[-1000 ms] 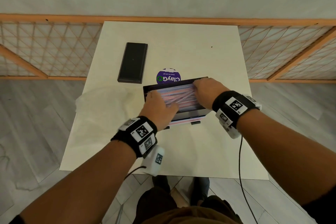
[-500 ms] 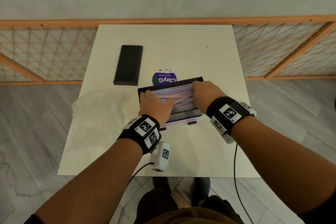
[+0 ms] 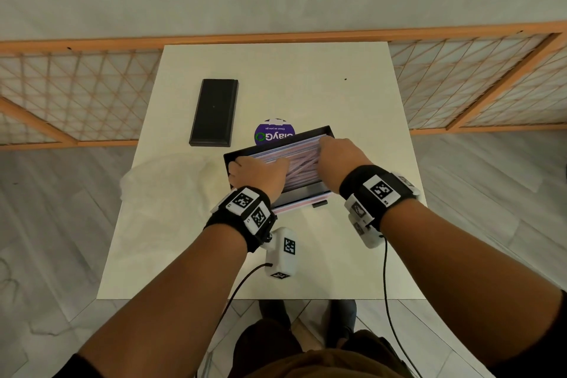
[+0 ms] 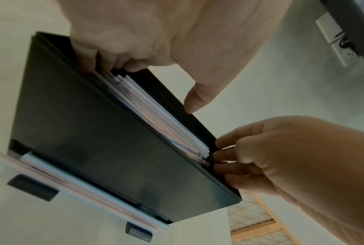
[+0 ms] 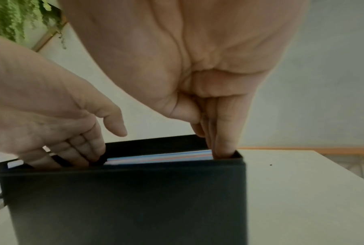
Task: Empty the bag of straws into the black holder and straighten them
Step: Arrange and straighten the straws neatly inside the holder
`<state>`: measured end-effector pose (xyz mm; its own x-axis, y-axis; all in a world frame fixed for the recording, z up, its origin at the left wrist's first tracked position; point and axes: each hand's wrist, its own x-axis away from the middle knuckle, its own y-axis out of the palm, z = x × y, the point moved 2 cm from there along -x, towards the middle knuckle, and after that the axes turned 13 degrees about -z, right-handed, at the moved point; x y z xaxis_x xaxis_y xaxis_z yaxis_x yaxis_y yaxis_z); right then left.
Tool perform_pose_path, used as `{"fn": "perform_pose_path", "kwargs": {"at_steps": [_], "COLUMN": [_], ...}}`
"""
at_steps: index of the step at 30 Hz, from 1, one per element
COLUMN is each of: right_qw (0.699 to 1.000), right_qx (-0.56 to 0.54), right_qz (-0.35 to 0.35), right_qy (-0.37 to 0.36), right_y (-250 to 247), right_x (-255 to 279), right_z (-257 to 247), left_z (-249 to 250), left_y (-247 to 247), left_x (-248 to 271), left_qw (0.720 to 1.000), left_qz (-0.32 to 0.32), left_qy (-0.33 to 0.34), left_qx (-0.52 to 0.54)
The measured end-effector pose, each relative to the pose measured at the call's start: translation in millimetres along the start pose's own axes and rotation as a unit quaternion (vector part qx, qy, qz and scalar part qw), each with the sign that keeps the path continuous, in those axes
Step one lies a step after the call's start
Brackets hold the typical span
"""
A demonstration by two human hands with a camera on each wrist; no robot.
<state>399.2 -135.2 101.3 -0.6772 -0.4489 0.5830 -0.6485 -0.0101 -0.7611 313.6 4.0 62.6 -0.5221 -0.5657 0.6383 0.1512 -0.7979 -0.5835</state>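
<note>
The black holder (image 3: pixel 310 189) stands mid-table, open on top and filled with pink, white and blue straws (image 3: pixel 299 159); some lie crossed. My left hand (image 3: pixel 257 173) reaches into its left end, fingertips (image 4: pixel 105 64) down against the straw ends, thumb outside. My right hand (image 3: pixel 337 153) is at the right end, with straight fingers (image 5: pixel 222 145) pushed down between the straw ends (image 5: pixel 160 157) and the end wall. A few straws (image 4: pixel 82 187) lie in the slot at the holder's base. The empty clear bag (image 3: pixel 165 181) lies flat to the left.
The holder's black lid (image 3: pixel 214 112) lies at the back left of the white table (image 3: pixel 306 80). A round purple sticker (image 3: pixel 274 135) sits just behind the holder. An orange lattice rail (image 3: pixel 76 92) runs behind the table.
Both hands have stayed inside the holder at its two ends, with only small shifts against the straws. The head view has tilted slightly.
</note>
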Motion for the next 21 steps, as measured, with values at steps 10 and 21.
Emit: {"fn": "perform_pose_path", "kwargs": {"at_steps": [10,21], "right_qw": [0.999,0.996], "right_qx": [-0.008,-0.059], "right_qz": [0.014,0.043], "right_qy": [-0.039,-0.058], "right_y": [15.0,18.8], "right_x": [4.9,10.2], "right_z": [10.7,17.3], "left_z": [4.1,6.9], "left_y": [-3.7,3.6], "left_x": [-1.0,9.8], "left_qw": [0.999,0.999], "left_qz": [-0.030,0.031], "left_qy": [-0.042,-0.021], "left_qx": [-0.011,0.011]}}
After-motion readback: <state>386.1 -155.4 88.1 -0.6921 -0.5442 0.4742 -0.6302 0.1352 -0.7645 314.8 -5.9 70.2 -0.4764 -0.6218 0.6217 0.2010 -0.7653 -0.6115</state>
